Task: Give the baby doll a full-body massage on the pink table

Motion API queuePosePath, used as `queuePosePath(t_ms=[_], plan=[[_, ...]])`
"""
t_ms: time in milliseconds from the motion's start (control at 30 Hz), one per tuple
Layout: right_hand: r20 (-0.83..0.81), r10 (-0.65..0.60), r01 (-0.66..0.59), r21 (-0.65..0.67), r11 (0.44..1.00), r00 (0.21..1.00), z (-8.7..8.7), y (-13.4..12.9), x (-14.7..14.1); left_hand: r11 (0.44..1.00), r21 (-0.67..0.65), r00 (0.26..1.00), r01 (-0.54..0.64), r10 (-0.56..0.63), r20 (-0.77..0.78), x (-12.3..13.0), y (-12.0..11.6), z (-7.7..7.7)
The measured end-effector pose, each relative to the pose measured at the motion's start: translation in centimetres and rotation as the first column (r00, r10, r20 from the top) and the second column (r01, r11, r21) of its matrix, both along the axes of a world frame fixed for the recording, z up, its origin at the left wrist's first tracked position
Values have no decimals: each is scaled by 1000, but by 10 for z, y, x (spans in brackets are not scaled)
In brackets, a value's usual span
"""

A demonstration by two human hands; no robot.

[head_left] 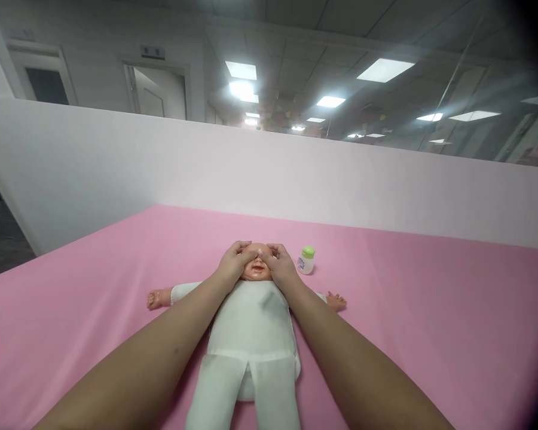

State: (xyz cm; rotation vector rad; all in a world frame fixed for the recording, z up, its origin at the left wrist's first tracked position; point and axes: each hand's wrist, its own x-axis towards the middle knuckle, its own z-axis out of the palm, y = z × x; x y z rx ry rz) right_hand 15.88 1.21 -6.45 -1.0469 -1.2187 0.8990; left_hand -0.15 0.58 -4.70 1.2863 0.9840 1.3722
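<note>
Doll [253, 322] lies face-up on the pink worktop [412, 292], left hand [232, 263] and right hand [284, 265] cupping its head [257, 274] in a snug grip, which is probably slick, hard plastic, so both sides beat grabbing the likely floppy cloth body.

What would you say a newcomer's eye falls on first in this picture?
Probably the doll, lying face up on the pink surface, with the left hand and right hand on either side of its head. Next might come the small bottle with its green cap, right of the head in the picture.
</note>
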Motion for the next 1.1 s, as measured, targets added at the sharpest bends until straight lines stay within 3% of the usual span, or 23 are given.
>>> queuePosePath(t_ms=[133, 233, 433, 600, 900, 1100], plan=[[16, -15, 14, 16, 1000, 1000, -1, 2, 0, 1000, -23, 998, 13, -12, 65, 2, 4, -3], [-71, -5, 5, 5, 1000, 997, -2, 4, 0, 999, -34, 996, -8, 11, 91, 3, 4, -3], [-242, 100, -101, 8, 995, 965, -7, 3, 3, 998, -69, 983, -15, 27, 180, 2, 4, -4], [-329, 167, -186, -26, 982, 929, -6, 0, 6, 997, -67, 986, -29, 39, 163, 0, 4, -4], [-168, 179, -165, 97, 982, 969, -3, -6, 4, 1000, -13, 1000, -27, 27, 11, -4, -3, 2], [-66, 91, -88, 51, 995, 994, -7, 3, 3, 998, 18, 996, -65, 66, -57, -3, -3, 3]])
